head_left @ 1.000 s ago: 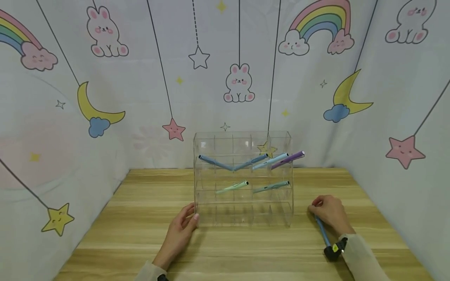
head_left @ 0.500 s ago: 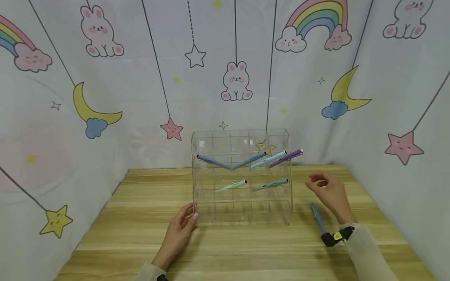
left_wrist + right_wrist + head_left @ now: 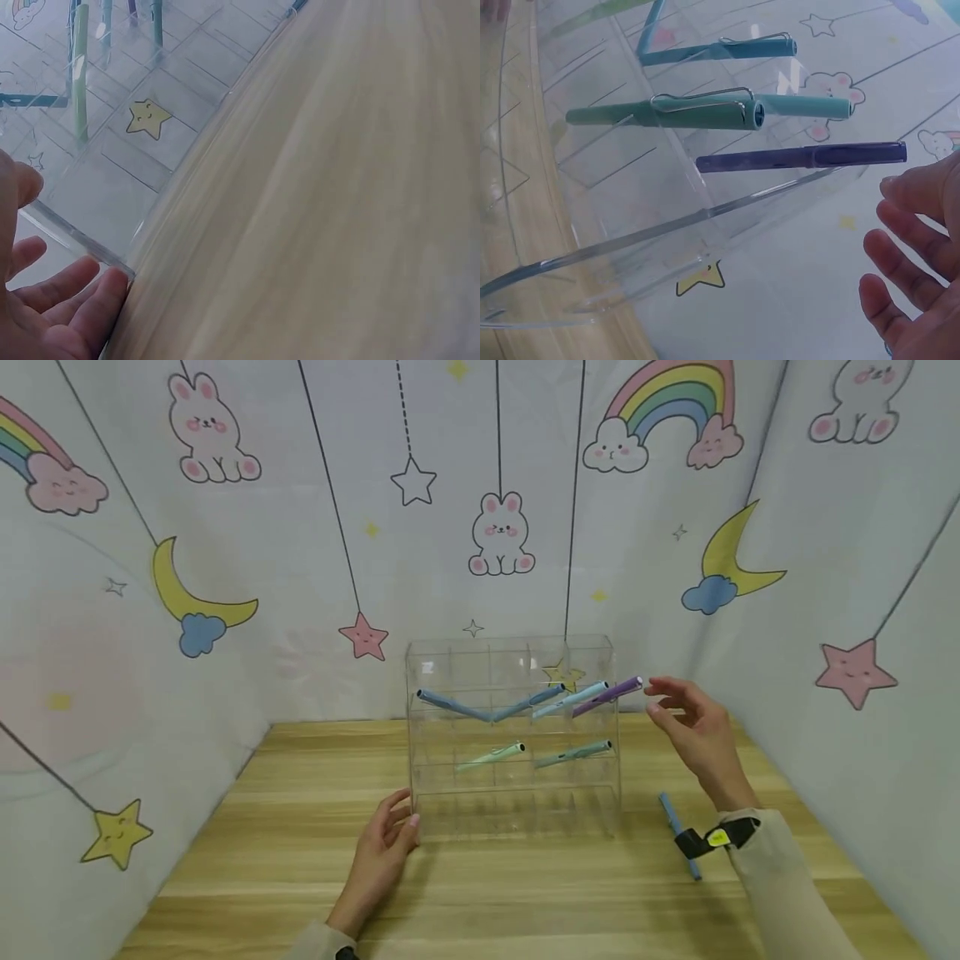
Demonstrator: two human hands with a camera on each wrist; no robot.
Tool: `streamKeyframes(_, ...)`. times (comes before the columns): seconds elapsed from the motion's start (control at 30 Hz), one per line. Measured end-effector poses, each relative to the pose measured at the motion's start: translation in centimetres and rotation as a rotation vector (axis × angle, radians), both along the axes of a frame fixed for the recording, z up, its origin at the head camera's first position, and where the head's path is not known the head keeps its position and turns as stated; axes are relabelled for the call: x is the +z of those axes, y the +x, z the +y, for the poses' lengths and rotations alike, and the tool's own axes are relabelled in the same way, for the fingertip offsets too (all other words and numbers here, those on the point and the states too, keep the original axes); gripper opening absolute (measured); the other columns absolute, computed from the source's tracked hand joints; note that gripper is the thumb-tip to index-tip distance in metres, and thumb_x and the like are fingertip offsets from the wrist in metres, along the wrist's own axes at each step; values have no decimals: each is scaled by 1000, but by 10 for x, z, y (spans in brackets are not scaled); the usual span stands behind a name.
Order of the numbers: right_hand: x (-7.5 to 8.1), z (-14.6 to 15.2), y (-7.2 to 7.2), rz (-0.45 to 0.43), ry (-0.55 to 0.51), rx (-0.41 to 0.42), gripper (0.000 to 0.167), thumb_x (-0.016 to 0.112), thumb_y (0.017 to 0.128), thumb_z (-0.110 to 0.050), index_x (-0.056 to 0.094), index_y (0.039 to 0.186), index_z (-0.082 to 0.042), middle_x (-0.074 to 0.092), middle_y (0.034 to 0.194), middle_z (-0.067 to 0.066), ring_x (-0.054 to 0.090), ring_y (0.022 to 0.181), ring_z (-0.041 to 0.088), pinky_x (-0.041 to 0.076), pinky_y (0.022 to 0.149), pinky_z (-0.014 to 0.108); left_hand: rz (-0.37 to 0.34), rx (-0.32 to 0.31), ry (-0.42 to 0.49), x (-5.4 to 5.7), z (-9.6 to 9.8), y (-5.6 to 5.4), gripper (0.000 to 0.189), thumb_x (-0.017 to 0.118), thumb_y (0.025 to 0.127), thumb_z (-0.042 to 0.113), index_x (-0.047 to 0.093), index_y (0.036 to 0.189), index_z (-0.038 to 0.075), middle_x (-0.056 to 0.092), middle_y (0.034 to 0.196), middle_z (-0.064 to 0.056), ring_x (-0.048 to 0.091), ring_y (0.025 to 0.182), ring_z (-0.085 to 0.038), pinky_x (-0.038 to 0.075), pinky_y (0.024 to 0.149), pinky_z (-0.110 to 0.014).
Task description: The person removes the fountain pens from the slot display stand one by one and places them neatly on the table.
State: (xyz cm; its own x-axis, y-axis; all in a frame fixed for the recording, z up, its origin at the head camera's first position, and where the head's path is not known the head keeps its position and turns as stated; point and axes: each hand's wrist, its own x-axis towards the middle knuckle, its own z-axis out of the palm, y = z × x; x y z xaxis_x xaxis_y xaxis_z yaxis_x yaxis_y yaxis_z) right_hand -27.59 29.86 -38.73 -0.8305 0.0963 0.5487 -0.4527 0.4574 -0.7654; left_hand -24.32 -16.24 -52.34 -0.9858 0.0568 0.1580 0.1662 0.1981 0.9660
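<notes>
A transparent multi-tier rack (image 3: 513, 814) stands on the table, with several pens slanting in its compartments. My left hand (image 3: 382, 847) holds its lower left side; in the left wrist view, fingertips (image 3: 112, 285) lie at the rack's bottom corner. At the right, my right hand (image 3: 701, 731) is raised beside the purple pen (image 3: 607, 697), thumb and fingers apart with nothing between them. In the right wrist view, the thumb tip is just short of that pen's capped end. A blue pen (image 3: 669, 814) lies on the table below the right forearm, partly covered by the wrist camera.
On the upper tier are two blue pens (image 3: 453, 704) and a light blue pen (image 3: 570, 700). Lower down sit a pale green pen (image 3: 491, 756) and a darker green pen (image 3: 573, 754). A printed cloth (image 3: 300, 568) hangs behind the wooden table (image 3: 510, 902).
My right hand has let go of the blue pen on the table and risen to the purple pen's end. The left hand stays at the rack's side.
</notes>
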Motion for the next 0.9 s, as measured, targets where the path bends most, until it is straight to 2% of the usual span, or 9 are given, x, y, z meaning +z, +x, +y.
streamKeyframes(0.1,7,-3,-3,40,2,42,41,69,106,-13,63,147,-9,70,135,-16,63,111,1,52,89,9,1,23,-10,-1,5,-1,51,64,110,29,49,158,15,63,146,-32,70,128,-44,65,88,-29)
streamKeyframes(0.2,13,-7,-4,46,20,75,43,68,107,-13,63,149,-12,69,143,-4,63,114,2,53,90,10,2,51,-23,-2,6,-1,51,63,110,32,50,157,15,64,145,-33,71,127,-43,65,87,-28)
streamKeyframes(0.33,15,-14,-5,37,27,98,41,68,107,-14,64,148,-16,69,144,8,63,115,4,54,89,11,-9,68,-43,-2,4,0,50,63,111,31,50,156,15,64,145,-33,71,128,-43,65,87,-27)
streamKeyframes(0.47,16,-17,-8,59,16,98,37,68,107,-14,68,144,-15,72,139,6,64,113,4,56,89,10,-2,62,-42,0,2,-1,51,64,110,32,50,156,17,65,144,-32,70,128,-43,65,89,-27)
streamKeyframes(0.63,16,-19,-11,80,-17,96,33,68,106,-12,70,140,-11,75,132,-3,66,109,3,56,86,11,17,53,-35,1,3,0,51,65,110,30,51,155,13,65,143,-34,71,127,-45,65,89,-28)
streamKeyframes(0.9,16,-20,-12,78,-51,93,30,69,106,-10,71,135,-7,77,127,-5,66,107,4,55,84,12,18,54,-39,-2,4,3,49,64,110,28,51,154,11,63,145,-34,69,130,-45,64,92,-29)
